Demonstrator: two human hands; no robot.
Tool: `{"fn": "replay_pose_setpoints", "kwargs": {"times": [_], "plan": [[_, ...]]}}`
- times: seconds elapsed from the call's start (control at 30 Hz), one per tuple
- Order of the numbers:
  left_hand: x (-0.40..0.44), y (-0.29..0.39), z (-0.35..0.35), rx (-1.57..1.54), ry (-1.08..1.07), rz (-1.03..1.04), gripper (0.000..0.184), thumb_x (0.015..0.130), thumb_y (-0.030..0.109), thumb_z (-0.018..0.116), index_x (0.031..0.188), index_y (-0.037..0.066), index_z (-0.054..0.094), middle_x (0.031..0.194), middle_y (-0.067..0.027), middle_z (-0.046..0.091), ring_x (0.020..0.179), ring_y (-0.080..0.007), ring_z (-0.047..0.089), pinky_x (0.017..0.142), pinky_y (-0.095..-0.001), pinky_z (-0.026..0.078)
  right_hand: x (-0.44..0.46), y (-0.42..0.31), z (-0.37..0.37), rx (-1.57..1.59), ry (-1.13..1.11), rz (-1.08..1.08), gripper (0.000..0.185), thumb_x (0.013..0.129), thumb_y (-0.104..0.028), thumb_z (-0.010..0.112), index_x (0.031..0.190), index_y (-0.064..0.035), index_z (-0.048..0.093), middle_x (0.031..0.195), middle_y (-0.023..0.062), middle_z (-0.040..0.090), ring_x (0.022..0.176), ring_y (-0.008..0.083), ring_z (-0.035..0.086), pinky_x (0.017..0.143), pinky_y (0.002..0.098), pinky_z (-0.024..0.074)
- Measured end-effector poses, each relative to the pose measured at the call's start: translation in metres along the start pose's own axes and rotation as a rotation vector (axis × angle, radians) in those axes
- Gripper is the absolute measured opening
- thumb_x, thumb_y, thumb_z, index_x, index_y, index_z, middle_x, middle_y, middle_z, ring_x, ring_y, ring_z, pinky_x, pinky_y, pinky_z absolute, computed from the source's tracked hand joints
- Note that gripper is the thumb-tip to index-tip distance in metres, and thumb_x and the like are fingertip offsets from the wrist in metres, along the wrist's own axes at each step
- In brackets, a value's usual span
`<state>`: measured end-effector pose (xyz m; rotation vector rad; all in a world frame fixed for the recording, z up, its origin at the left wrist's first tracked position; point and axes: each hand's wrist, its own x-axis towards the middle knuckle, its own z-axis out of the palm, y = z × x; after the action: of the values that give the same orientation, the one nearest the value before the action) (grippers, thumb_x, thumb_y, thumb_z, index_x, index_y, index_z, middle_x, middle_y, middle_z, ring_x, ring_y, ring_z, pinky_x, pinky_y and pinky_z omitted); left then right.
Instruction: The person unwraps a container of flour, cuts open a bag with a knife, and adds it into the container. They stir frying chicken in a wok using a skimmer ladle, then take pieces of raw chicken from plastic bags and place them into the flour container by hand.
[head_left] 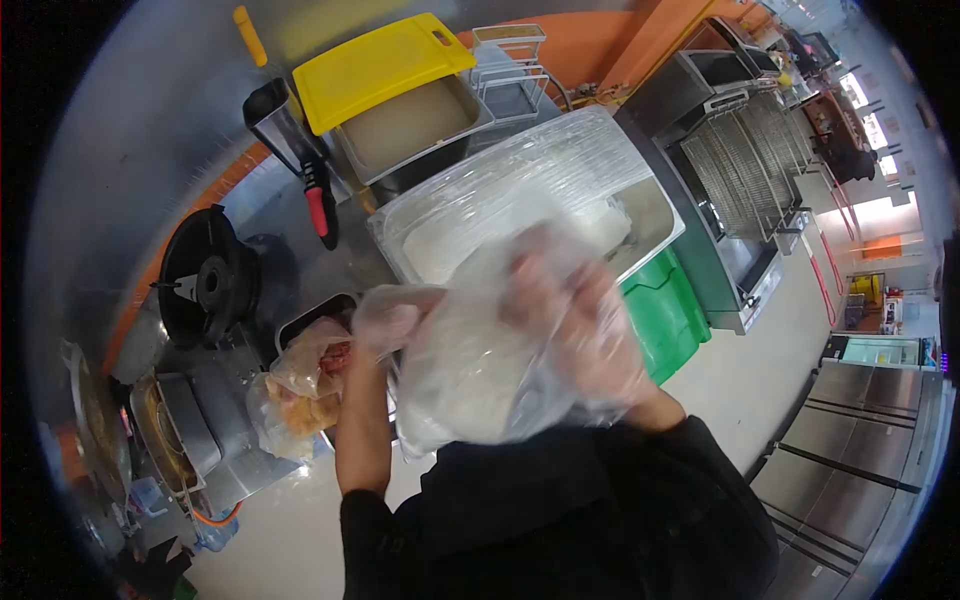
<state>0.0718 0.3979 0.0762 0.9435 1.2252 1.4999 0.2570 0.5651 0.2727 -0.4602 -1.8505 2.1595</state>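
Note:
A clear plastic bag (475,375) with something white in it, perhaps powder, hangs between my hands in front of my chest. My left hand (390,318), in a clear glove, is closed on the bag's left edge. On the other side, my right hand (585,325) grips the bag's upper right part, its fingers bent and smeared by motion. Just beyond the bag stands a large tub (655,220) with white powder in it. Plastic wrap (540,150) covers its far part. The bag hides the tub's near edge.
At left, bags of raw meat (310,385) lie by a metal tray. Behind are a pan of pale liquid (415,125), a yellow cutting board (380,70), a red-handled tool (320,205) and a black round part (205,280). A green bin (665,315) and fryer baskets (740,165) stand right.

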Motion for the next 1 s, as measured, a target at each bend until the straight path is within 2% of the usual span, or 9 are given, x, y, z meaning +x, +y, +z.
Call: {"fn": "replay_pose_setpoints", "kwargs": {"times": [0.1, 0.2, 0.27, 0.33, 0.4, 0.53, 0.7, 0.87, 1.0], "plan": [[0.028, -0.073, 0.028, -0.088, 0.010, -0.200, 0.062, 0.092, 0.048, 0.060, 0.118, -0.007, 0.061, 0.091, -0.0060, 0.068, 0.075, -0.0141, 0.065, 0.068, -0.0299, 0.051, 0.000, 0.014, -0.045, -0.160, 0.377, 0.067, 0.039, 0.097, -0.025, 0.057, 0.126, 0.0003, 0.050, 0.110, 0.0058, 0.061, 0.098, 0.0150, 0.060, 0.087, 0.0300, 0.0496], [0.069, -0.047, 0.095, -0.363, -0.027, -0.588, 0.051, 0.096, 0.043, 0.057, 0.112, -0.006, 0.063, 0.092, -0.0061, 0.067, 0.076, -0.0107, 0.064, 0.070, -0.0268, 0.052, -0.006, 0.075, -0.137, -0.568, 0.364, 0.039, 0.039, 0.098, -0.026, 0.055, 0.126, 0.0010, 0.050, 0.114, 0.0066, 0.061, 0.101, 0.0163, 0.060, 0.090, 0.0306, 0.0479], [0.086, -0.013, 0.116, -0.474, -0.055, -0.803, 0.046, 0.096, 0.041, 0.056, 0.111, -0.002, 0.063, 0.101, -0.0098, 0.068, 0.083, -0.0124, 0.066, 0.076, -0.0287, 0.054, 0.001, 0.080, -0.160, -0.631, 0.377, 0.138, 0.040, 0.098, -0.025, 0.055, 0.127, 0.0018, 0.049, 0.116, 0.0083, 0.061, 0.104, 0.0173, 0.060, 0.093, 0.0308, 0.0464], [0.102, -0.020, 0.127, -0.704, -0.160, -0.852, 0.046, 0.097, 0.040, 0.055, 0.116, -0.001, 0.060, 0.105, -0.0119, 0.068, 0.088, -0.0164, 0.068, 0.080, -0.0306, 0.054, 0.011, 0.077, -0.170, -0.516, 0.482, 0.431, 0.043, 0.097, -0.024, 0.056, 0.130, 0.0027, 0.048, 0.117, 0.0104, 0.062, 0.106, 0.0183, 0.060, 0.096, 0.0310, 0.0447], [0.115, -0.023, 0.131, -0.803, -0.200, -0.878, 0.046, 0.098, 0.039, 0.054, 0.120, -0.001, 0.059, 0.108, -0.0131, 0.068, 0.091, -0.0185, 0.068, 0.083, -0.0319, 0.055, 0.012, 0.121, -0.215, -0.580, 0.343, 0.250, 0.044, 0.096, -0.024, 0.056, 0.129, 0.0035, 0.049, 0.115, 0.0114, 0.064, 0.105, 0.0190, 0.060, 0.095, 0.0312, 0.0444], [0.133, -0.047, 0.121, -0.972, -0.164, -0.864, 0.044, 0.099, 0.035, 0.052, 0.123, -0.001, 0.056, 0.111, -0.0129, 0.067, 0.093, -0.0187, 0.069, 0.086, -0.0330, 0.055, 0.032, 0.179, -0.256, -0.340, 0.427, 0.346, 0.033, 0.095, -0.021, 0.052, 0.115, 0.0037, 0.061, 0.106, 0.0114, 0.067, 0.100, 0.0193, 0.061, 0.091, 0.0309, 0.0453], [0.126, -0.050, 0.112, -0.961, -0.040, -0.799, 0.040, 0.097, 0.032, 0.056, 0.121, 0.000, 0.058, 0.108, -0.0107, 0.068, 0.091, -0.0194, 0.070, 0.081, -0.0336, 0.058, 0.048, 0.176, -0.252, -0.163, 0.421, 0.374, 0.032, 0.095, -0.024, 0.053, 0.109, 0.0032, 0.064, 0.097, 0.0087, 0.067, 0.089, 0.0159, 0.060, 0.081, 0.0296, 0.0465], [0.097, -0.042, 0.106, -1.010, 0.091, -0.900, 0.038, 0.098, 0.029, 0.055, 0.121, -0.001, 0.057, 0.106, -0.0123, 0.069, 0.091, -0.0202, 0.070, 0.081, -0.0339, 0.058, 0.069, 0.136, -0.224, -0.429, 0.237, 0.372, 0.035, 0.093, -0.035, 0.064, 0.091, 0.0002, 0.064, 0.079, -0.0009, 0.059, 0.073, 0.0096, 0.051, 0.067, 0.0264, 0.0418], [0.061, -0.029, 0.096, -1.003, 0.203, -0.815, 0.037, 0.098, 0.026, 0.055, 0.123, -0.001, 0.057, 0.108, -0.0135, 0.068, 0.092, -0.0205, 0.069, 0.083, -0.0332, 0.057, 0.079, 0.143, -0.203, -0.407, 0.138, 0.216, 0.033, 0.092, -0.034, 0.065, 0.083, -0.0026, 0.062, 0.073, -0.0044, 0.053, 0.067, 0.0072, 0.046, 0.062, 0.0271, 0.0387]]}}
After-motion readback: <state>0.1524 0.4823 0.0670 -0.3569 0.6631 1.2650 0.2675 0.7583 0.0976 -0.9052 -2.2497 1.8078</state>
